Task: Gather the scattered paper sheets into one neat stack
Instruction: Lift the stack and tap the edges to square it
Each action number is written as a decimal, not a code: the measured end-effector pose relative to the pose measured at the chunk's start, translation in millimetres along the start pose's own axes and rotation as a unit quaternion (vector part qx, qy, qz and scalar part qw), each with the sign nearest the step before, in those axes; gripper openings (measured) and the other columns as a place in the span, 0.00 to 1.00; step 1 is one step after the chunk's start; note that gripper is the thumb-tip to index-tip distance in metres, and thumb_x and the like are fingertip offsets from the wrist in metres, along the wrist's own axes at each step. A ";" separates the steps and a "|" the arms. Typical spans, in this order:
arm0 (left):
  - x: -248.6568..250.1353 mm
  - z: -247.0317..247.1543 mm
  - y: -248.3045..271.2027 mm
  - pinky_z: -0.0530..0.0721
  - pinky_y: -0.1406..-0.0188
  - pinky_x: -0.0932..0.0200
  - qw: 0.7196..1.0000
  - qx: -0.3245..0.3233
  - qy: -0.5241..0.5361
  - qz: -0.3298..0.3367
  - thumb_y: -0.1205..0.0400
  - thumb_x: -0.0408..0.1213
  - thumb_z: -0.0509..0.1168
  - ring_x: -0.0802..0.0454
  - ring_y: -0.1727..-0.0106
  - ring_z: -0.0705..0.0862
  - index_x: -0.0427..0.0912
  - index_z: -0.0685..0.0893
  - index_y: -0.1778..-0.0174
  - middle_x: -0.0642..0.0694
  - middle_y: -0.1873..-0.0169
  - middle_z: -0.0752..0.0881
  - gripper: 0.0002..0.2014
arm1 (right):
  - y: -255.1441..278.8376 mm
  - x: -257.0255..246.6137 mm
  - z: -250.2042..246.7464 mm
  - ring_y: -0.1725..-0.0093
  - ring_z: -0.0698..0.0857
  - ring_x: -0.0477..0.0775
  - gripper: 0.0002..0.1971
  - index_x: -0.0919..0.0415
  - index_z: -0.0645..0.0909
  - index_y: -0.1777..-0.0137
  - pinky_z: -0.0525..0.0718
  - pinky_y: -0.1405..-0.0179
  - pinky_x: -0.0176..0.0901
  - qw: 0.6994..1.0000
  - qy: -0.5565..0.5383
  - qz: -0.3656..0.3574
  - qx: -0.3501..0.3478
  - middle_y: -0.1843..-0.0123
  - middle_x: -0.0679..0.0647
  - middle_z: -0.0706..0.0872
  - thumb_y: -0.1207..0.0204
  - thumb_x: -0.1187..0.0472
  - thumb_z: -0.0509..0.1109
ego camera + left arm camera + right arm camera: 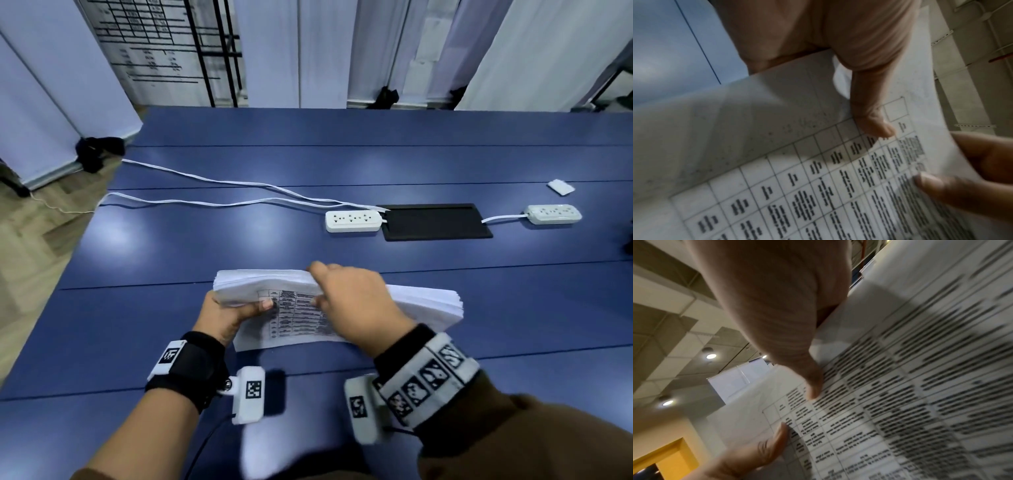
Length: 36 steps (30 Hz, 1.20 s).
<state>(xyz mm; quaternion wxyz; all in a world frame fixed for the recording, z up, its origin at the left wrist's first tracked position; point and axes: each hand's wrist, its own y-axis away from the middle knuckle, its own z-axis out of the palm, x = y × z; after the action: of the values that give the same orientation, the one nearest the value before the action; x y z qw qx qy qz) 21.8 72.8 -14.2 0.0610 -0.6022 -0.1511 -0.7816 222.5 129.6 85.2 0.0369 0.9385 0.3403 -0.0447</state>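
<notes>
A thick stack of white paper sheets is held over the blue table, tilted so that its printed table faces me. My left hand grips the stack's left end, thumb on the printed face and fingers hidden behind. My right hand grips the top edge near the middle, fingers over the far side and thumb on the print. The left wrist view shows the printed sheet under my left thumb. In the right wrist view the same page fills the right side, with both thumbs on it.
Beyond the stack lie two white power strips, either side of a black panel. White cables run off the table's left edge. A small white packet sits far right. White partition screens stand behind.
</notes>
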 end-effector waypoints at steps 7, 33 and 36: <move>-3.0 -23.5 4.6 0.87 0.51 0.63 0.995 0.092 -0.017 0.045 0.58 0.47 0.86 0.53 0.50 0.87 0.40 0.85 0.44 0.45 0.50 0.90 0.43 | -7.6 1.5 -10.2 0.50 0.86 0.63 0.09 0.49 0.70 0.55 0.73 0.63 0.48 0.986 -0.114 0.057 0.104 0.54 0.51 0.91 0.25 0.58 0.69; 86.3 75.8 2.1 0.87 0.52 0.59 0.985 0.019 0.009 0.172 0.38 0.21 0.77 0.53 0.53 0.90 0.46 0.92 0.58 0.49 0.57 0.93 0.18 | 17.1 50.6 -6.1 0.45 0.89 0.52 0.20 0.51 0.87 0.47 0.85 0.37 0.50 0.586 -0.754 0.081 0.286 0.48 0.52 0.92 0.41 0.52 0.83; 87.0 70.0 0.4 0.87 0.48 0.56 0.979 0.011 0.009 0.205 0.39 0.25 0.79 0.52 0.51 0.90 0.53 0.92 0.56 0.50 0.55 0.92 0.20 | 20.8 50.7 -13.6 0.47 0.89 0.48 0.21 0.59 0.84 0.45 0.86 0.42 0.42 0.597 -0.747 0.063 0.285 0.51 0.48 0.93 0.39 0.56 0.77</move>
<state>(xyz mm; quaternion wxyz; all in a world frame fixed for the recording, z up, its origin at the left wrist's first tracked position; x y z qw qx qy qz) 63.3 101.7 85.4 0.2278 -0.6129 -0.0320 -0.7559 275.4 147.1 94.1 0.0113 0.5584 0.1037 -0.8230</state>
